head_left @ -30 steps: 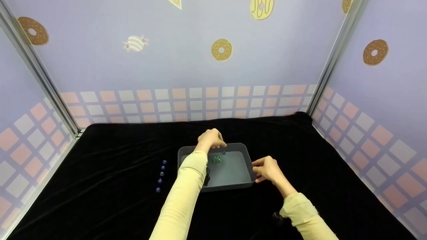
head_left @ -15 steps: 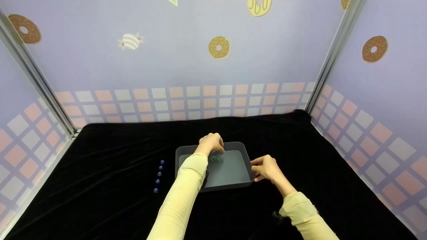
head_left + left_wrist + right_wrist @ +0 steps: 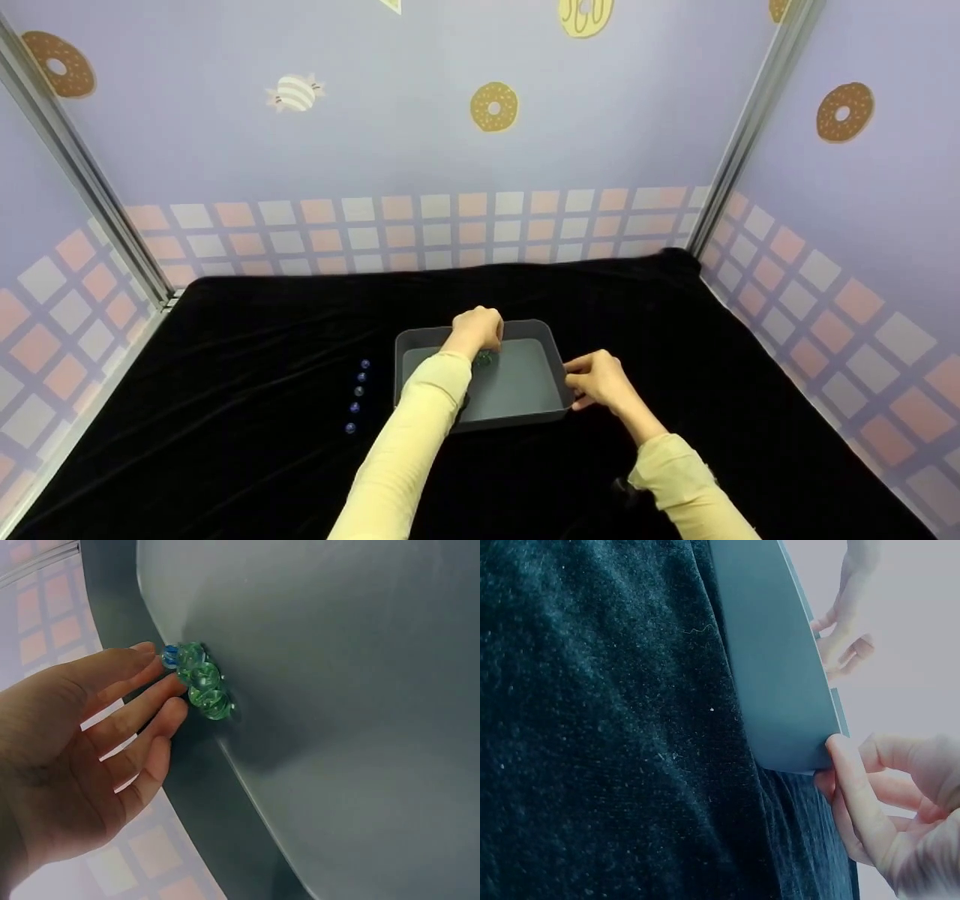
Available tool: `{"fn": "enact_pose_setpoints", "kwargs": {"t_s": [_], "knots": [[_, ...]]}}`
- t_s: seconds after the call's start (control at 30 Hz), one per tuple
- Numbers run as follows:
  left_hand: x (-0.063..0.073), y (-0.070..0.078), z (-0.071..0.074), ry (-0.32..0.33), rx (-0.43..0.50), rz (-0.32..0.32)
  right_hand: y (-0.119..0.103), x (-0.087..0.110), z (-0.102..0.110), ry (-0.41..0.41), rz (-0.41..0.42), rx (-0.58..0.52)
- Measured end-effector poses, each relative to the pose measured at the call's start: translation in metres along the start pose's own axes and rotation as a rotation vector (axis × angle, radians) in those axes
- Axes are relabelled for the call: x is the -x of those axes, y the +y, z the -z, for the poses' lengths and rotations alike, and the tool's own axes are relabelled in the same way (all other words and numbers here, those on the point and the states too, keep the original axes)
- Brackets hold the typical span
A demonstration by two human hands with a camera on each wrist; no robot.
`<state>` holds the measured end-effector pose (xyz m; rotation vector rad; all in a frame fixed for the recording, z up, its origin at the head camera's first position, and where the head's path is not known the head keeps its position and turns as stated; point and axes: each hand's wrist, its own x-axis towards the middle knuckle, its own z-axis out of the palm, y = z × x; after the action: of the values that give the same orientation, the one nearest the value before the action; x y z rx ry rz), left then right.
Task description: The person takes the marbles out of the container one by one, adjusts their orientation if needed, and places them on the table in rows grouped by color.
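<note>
A grey rectangular tray (image 3: 517,382) stands on black cloth. Inside it, by the far wall, my left hand (image 3: 478,330) reaches down and pinches a blue marble (image 3: 171,656) between thumb and forefinger, as the left wrist view shows. Right against that marble lies a cluster of several clear green marbles (image 3: 204,679), partly covered by the hand in the head view. At the tray's right side my right hand (image 3: 600,379) grips the wall near the front corner, thumb and fingers on the rim in the right wrist view.
Several blue marbles (image 3: 359,391) form a row on the black cloth (image 3: 262,420), left of the tray. Patterned lilac walls (image 3: 420,150) enclose the table at the back and sides. My left sleeve (image 3: 409,435) crosses the tray's left front part.
My left hand has lowered into the tray with the blue marble, down to the green ones. The right hand keeps its grip on the tray. The head view has shifted slightly.
</note>
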<state>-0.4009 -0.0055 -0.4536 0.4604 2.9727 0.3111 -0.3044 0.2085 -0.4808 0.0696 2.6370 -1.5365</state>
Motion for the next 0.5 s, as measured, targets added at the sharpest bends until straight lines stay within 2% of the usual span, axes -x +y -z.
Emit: {"fn": "enact_pose_setpoints", "kwargs": {"t_s": [0.33, 0.5], "knots": [[0.0045, 0.0008, -0.0021, 0.005, -0.046, -0.005, -0.0006, 0.0008, -0.0014, 0.011, 0.001, 0.006], [0.0052, 0.0031, -0.0025, -0.006, -0.106, 0.000, -0.0011, 0.0014, -0.0021, 0.013, 0.004, -0.004]]}}
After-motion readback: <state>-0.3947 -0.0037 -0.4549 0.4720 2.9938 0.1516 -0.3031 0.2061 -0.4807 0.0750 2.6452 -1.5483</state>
